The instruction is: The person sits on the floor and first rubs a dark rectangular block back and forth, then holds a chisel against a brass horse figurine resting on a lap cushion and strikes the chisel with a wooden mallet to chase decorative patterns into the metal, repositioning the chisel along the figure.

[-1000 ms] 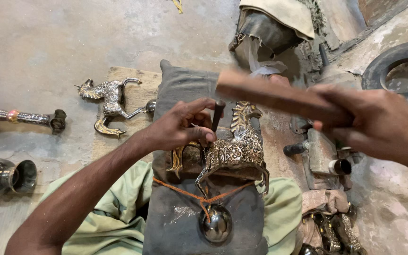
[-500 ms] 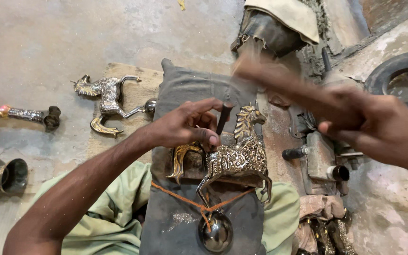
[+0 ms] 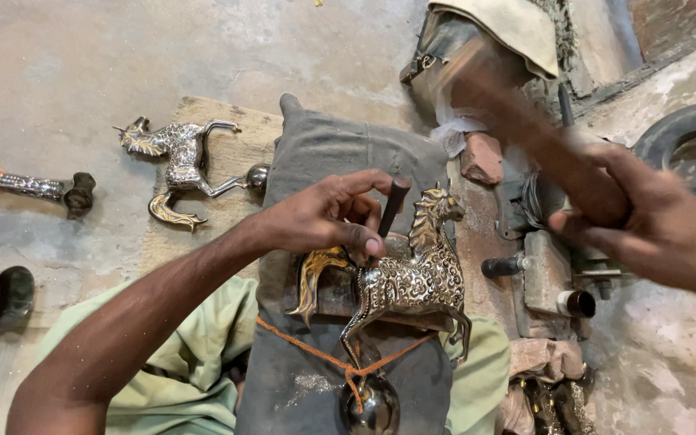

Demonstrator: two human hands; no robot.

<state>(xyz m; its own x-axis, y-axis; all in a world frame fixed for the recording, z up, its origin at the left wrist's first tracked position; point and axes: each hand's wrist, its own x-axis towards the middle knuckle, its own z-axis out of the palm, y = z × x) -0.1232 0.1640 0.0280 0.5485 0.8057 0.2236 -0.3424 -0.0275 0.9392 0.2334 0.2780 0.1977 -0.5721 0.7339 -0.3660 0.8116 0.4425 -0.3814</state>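
At frame centre, the left hand (image 3: 324,217) pinches a punch (image 3: 392,208) upright on the horse (image 3: 408,282) — tied to the cushion (image 3: 324,153). The right hand (image 3: 646,225), closed round a blurred mallet (image 3: 517,121), should strike squarely — punch kept steady.

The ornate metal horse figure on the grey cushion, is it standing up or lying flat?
Lying flat: the ornate metal horse figure rests on its side on the grey cushion.

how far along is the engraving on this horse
Much of the metal horse on the grey cushion already shows pattern. In hand: the left hand sets a punch on it and the right hand holds a raised mallet. How much is left cannot be told.
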